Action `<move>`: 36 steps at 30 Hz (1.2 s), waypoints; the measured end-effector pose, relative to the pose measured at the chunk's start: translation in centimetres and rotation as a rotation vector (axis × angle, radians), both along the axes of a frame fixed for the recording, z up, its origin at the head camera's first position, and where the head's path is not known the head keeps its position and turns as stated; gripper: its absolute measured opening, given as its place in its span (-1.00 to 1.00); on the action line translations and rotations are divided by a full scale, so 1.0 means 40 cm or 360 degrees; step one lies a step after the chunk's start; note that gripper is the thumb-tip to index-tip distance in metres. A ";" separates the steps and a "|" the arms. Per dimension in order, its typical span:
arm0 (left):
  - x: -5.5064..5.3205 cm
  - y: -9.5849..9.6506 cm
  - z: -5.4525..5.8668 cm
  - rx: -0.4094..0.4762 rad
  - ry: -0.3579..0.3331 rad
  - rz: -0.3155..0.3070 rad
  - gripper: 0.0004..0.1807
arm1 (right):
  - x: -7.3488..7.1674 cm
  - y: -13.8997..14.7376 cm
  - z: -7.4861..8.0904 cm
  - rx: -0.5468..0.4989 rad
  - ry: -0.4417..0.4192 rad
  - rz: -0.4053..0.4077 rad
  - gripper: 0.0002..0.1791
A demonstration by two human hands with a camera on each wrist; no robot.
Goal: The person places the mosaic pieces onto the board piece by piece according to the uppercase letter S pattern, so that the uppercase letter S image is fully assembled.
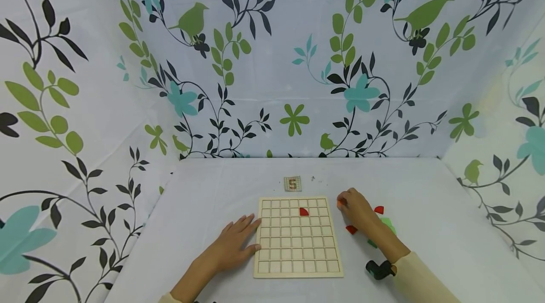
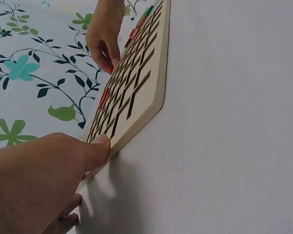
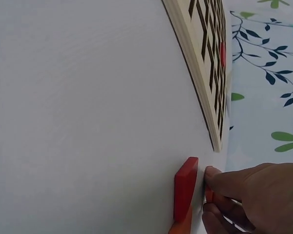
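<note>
Orange pc (image 1: pixel 341 203) is right of frame centre in the head view, just off the wooden grid board's upper R corner; R hand (image 1: pixel 357 208) has it pinched btwn thumb & fingertips, so a narrow grip, pc mostly hidden, shape unclear. Can't tell if it's touching the table or lifted. Wooden grid board (image 1: pixel 299 269) lies flat, lower centre of frame; L hand (image 1: pixel 232 248) is at its L edge, fingers straight & spread, nothing gripped, thumb tip on the rim per L wrist view. In the board's upper part, a bit R of its middle, sits a red quarter-round pc (image 1: pixel 303 211). Loose pcs lie around & under the R forearm, lower R of frame: red pc (image 1: pixel 379 209) on its far side, another red pc (image 1: pixel 351 229) near the board's R edge, lt green pc (image 1: pixel 388 223) & dk green pc (image 1: pixel 372 243), both partly covered by the arm. R wrist view also has a second orange pc (image 3: pixel 181 225) at bottom edge, next to a red one & cut off by frame. Above the board, a small patterned card (image 1: pixel 292 183) w/ an S- or 5-like mark. Black device (image 1: pixel 380 270) by R wrist, cream sleeve (image 1: pixel 419 274) at lower R. White table (image 1: pixel 213 189) under everything; leaf-&-bird print cloth (image 1: pixel 294 57) fills the upper frame & both sides.
</note>
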State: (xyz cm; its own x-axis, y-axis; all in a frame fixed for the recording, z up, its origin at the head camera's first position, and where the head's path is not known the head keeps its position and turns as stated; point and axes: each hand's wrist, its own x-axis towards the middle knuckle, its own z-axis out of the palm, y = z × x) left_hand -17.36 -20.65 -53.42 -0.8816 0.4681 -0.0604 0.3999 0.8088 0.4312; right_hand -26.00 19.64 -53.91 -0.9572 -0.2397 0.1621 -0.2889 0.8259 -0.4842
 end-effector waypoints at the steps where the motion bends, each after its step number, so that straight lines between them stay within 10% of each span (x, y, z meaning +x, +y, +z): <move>1: 0.000 0.000 0.000 -0.0002 0.0001 0.0000 -0.22 | -0.005 -0.004 0.001 0.0004 0.0005 -0.0001 -0.82; 19: 0.005 0.003 0.012 -0.0003 -0.0004 0.0004 -0.23 | -0.046 -0.102 0.027 -0.0089 0.0102 -0.0064 -0.81; 36: 0.003 0.000 0.001 -0.0011 0.0012 0.0005 -0.23 | 0.021 -0.260 0.033 -0.0266 -0.0093 0.0398 -0.93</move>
State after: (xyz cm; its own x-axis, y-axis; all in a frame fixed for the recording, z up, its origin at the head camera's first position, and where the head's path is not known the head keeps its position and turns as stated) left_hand -17.24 -20.67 -53.38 -0.8835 0.4650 -0.0568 0.4006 0.8129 0.4227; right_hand -25.15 9.24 -52.58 -0.8806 -0.4438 0.1659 -0.4411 0.6401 -0.6291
